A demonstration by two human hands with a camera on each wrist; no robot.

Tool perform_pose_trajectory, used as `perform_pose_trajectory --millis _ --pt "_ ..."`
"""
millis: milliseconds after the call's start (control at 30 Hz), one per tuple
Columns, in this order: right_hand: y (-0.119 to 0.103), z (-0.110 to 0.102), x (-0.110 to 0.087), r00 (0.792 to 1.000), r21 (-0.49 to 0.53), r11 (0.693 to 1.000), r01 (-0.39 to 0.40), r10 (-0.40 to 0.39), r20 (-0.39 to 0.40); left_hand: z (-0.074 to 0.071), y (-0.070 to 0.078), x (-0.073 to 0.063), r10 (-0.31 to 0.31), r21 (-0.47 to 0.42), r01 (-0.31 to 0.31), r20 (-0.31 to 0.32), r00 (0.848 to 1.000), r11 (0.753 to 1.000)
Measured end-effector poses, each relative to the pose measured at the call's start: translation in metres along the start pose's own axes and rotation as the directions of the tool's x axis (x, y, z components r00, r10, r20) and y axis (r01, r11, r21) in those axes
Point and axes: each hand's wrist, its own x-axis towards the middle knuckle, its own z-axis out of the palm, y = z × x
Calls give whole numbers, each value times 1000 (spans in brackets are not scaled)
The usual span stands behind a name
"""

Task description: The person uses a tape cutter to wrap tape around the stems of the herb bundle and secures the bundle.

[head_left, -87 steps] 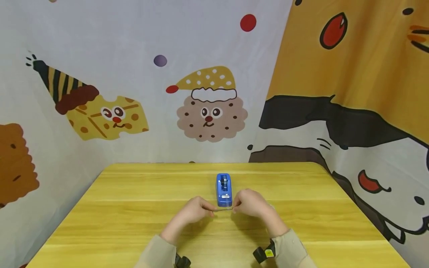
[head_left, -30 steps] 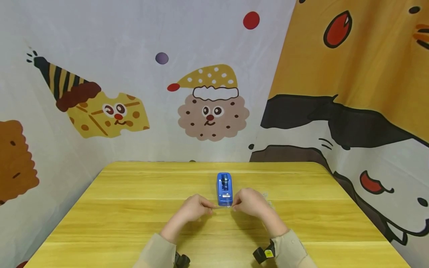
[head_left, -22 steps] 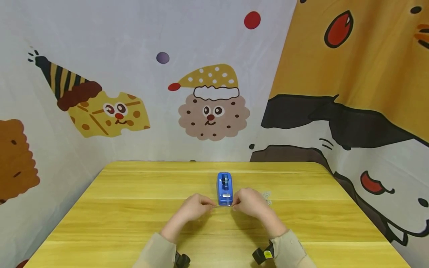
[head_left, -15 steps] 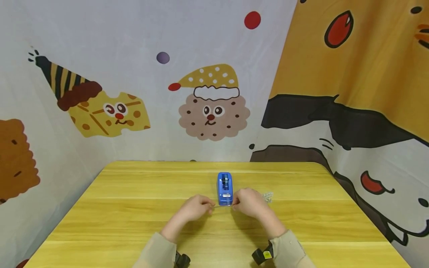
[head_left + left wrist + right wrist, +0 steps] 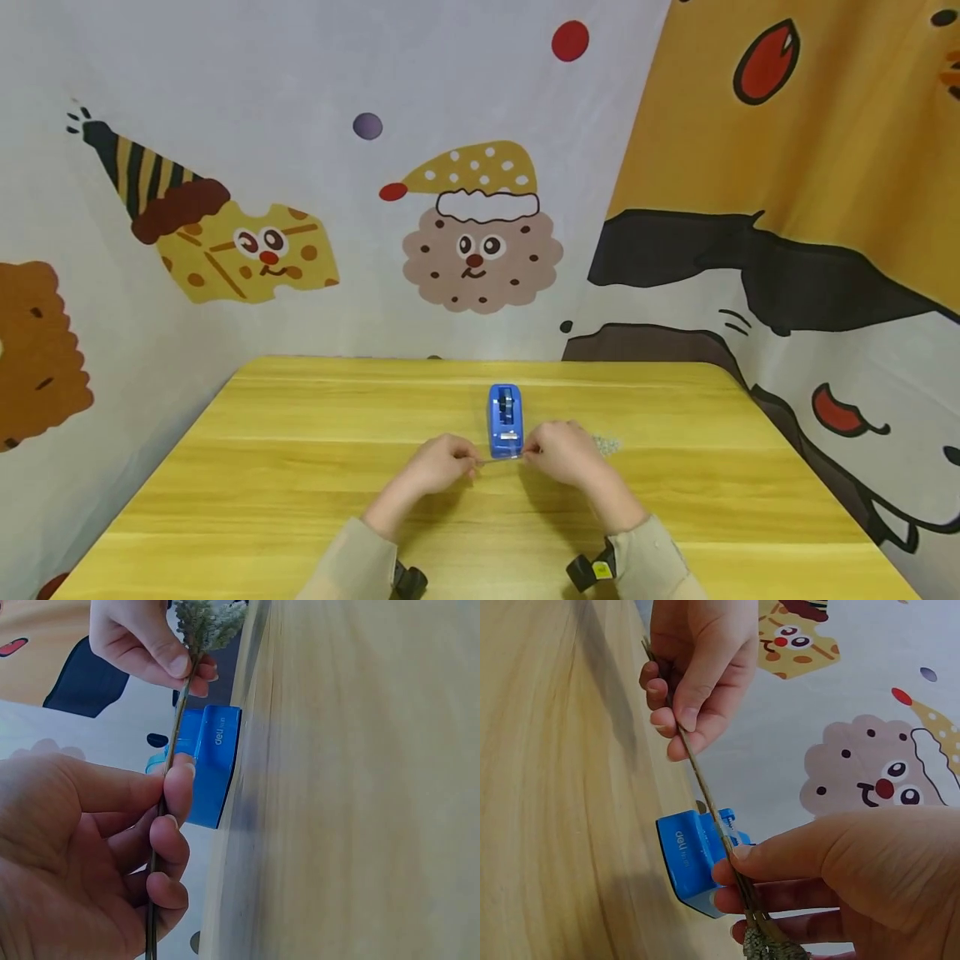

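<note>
Left hand [image 5: 440, 464]: thumb and forefinger pinch the dried sprig [image 5: 175, 739] by its thin stems; remaining fingers curl alongside.
Right hand [image 5: 561, 452]: thumb and fingers pinch the same stems, close to the pale green head [image 5: 210, 626].
Sprig position: held crosswise between both hands, head to the right, at the near end of the blue tape dispenser [image 5: 496, 427]; I cannot tell whether the two touch.
Table edges: the far edge of the table [image 5: 300, 517] runs behind the dispenser, along the printed curtain [image 5: 465, 75]; both side edges lie well apart from the hands, so I read lateral room either way.
Near side: beige sleeves [image 5: 352, 560] and black wrist cameras [image 5: 409, 582] enter from the lower border.
Head view only: rounded far corners (my reference for clearance).
Left wrist view: resolves the head's leafy texture; from above I get a pale patch beside the right hand.
Right wrist view: shows a clear strip [image 5: 726, 827] at the stems near the right thumb; wrapped or merely laid on, I cannot tell.
</note>
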Motion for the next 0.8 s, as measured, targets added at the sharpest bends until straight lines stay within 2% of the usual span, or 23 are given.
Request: perform_pose_trajectory --millis 233,800 --pt "0 0 3 1000 -10 1000 23 -23 -11 -3 -1 2 -24 -17 23 -28 999 1000" --pt "0 4 6 999 -4 1000 -17 17 -37 -8 4 -1 -59 -10 59 -65 996 998"
